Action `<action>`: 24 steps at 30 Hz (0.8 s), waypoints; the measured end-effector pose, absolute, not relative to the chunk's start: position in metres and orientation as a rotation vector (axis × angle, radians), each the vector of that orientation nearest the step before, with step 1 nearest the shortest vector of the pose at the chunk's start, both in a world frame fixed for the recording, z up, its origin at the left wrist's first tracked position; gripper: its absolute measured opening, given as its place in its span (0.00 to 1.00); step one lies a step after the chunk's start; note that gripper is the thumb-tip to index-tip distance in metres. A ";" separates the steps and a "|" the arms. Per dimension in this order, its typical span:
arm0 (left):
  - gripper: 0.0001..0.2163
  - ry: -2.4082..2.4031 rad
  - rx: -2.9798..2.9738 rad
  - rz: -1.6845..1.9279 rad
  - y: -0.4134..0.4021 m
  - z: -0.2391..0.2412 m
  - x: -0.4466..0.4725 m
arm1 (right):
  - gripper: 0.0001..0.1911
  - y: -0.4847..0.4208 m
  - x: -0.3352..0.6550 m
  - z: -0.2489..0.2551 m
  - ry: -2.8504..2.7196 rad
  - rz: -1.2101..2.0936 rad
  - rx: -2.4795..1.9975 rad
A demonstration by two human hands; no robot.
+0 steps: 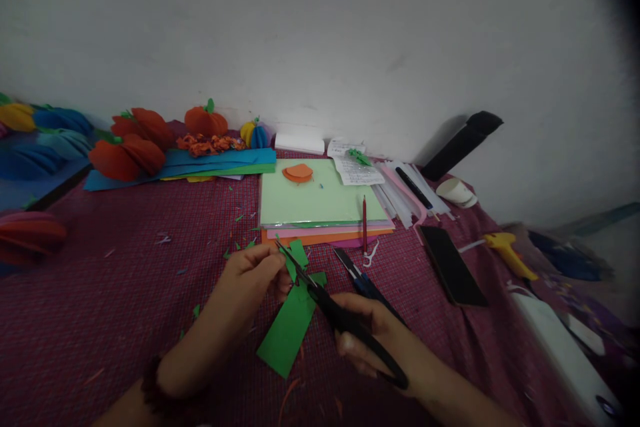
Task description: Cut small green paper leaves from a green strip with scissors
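My left hand (pixel 255 273) pinches the top of a green paper strip (pixel 290 330) that hangs down toward the red checked cloth (pixel 125 293). My right hand (pixel 365 340) grips black scissors (pixel 325 300), whose open blades cross the upper part of the green strip. A small green offcut (pixel 319 277) sits beside the blades. Both hands work in front of a stack of coloured paper sheets (pixel 320 203).
An orange paper cutout (pixel 299 173) lies on the stack, a red pencil (pixel 365 223) at its right edge. A second pair of scissors (pixel 356 273), a black phone (pixel 453 265), a yellow glue gun (pixel 507 250) and white strips (pixel 400 197) lie right. Paper pumpkins (pixel 135 143) stand back left.
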State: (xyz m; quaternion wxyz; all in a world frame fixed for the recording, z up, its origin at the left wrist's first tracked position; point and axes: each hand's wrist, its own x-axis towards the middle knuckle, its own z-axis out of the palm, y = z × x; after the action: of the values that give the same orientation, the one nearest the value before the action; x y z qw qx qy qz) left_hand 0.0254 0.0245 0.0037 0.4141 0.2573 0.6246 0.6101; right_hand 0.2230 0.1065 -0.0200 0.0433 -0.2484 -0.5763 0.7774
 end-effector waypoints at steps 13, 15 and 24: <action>0.10 1.493 0.585 1.543 0.025 0.002 0.026 | 0.25 0.105 0.223 -0.023 -1.762 2.391 -0.837; 0.10 1.493 0.590 1.553 0.026 0.000 0.027 | 0.26 0.105 0.223 -0.022 -1.753 2.395 -0.872; 0.07 1.374 0.502 1.571 0.028 0.000 0.029 | 0.21 0.146 0.224 0.006 -2.083 1.746 -0.876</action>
State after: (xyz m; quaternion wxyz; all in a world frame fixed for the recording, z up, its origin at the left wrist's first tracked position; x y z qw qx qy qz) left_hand 0.0292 0.0279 -0.0003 0.4772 0.2055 0.5626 0.6430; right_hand 0.2241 0.1461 0.0057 0.1426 -0.3035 -0.7219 0.6053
